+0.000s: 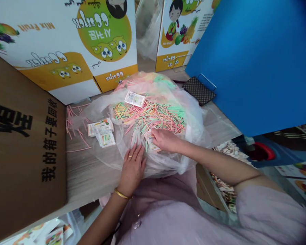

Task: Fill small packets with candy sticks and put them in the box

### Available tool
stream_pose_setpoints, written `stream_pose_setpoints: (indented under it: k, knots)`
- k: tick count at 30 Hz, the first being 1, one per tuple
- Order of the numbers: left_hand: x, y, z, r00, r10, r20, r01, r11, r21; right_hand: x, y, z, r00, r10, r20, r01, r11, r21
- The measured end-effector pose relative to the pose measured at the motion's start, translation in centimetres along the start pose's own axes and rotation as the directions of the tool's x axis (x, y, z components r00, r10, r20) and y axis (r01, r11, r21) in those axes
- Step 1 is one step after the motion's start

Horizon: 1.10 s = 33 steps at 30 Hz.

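A clear plastic bag (196, 126) lies spread on the table, heaped with thin candy sticks (155, 115) in pink, green and yellow. My right hand (165, 140) is closed at the near side of the heap, gripping a small printed sachet (151, 142) by its upper edge. To its left, my left hand (133, 165) rests with fingers stretched out on the film, fingertips close to a few sticks. Another sachet (135, 98) lies on top of the heap. More sachets (105, 136) overlap on the table at the left, one showing sticks through its window.
A brown carton (28, 143) walls the left side. Printed white boxes (91, 44) stand behind, and a blue panel (257, 61) rises at the right. A checkered wallet (199, 90) lies beside the panel. Loose pink sticks (78, 126) lie near the carton. Several packets (229, 149) fill a box below right.
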<state>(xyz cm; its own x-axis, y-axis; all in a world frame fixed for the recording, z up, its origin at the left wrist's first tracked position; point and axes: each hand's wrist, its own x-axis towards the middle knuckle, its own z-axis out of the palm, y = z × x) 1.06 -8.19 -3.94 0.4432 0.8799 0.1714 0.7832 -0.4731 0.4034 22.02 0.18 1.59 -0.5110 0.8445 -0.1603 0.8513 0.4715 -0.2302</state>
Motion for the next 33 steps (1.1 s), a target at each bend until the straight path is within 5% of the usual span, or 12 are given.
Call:
stream_pose_setpoints:
  k: [8,18,24,28,33]
  knots:
    - [-0.4,-0.1,0.3,1.000,0.010,-0.008,-0.009,0.999,0.044,0.3,-1.1,2.5,0.959,-0.282,-0.010,0.279,0.953,-0.122]
    - [-0.6,-0.4,0.5,0.999,-0.004,-0.031,0.004,1.000,0.018,3.1,0.3,-1.2,1.000,-0.014,0.003,0.014,0.997,0.081]
    - [0.5,0.7,-1.2,0.994,0.052,-0.093,-0.054,0.998,-0.012,5.3,1.2,-1.3,0.959,0.284,-0.014,-0.278,0.945,0.171]
    - [1.6,2.2,-1.0,0.975,0.217,0.041,-0.217,0.976,-0.006,7.1,1.3,-0.9,0.959,0.283,-0.004,-0.280,0.949,0.144]
    - [1.3,2.1,0.8,0.989,0.111,0.094,-0.119,0.989,0.083,6.3,3.4,-1.6,0.938,0.325,-0.121,-0.263,0.895,0.360]
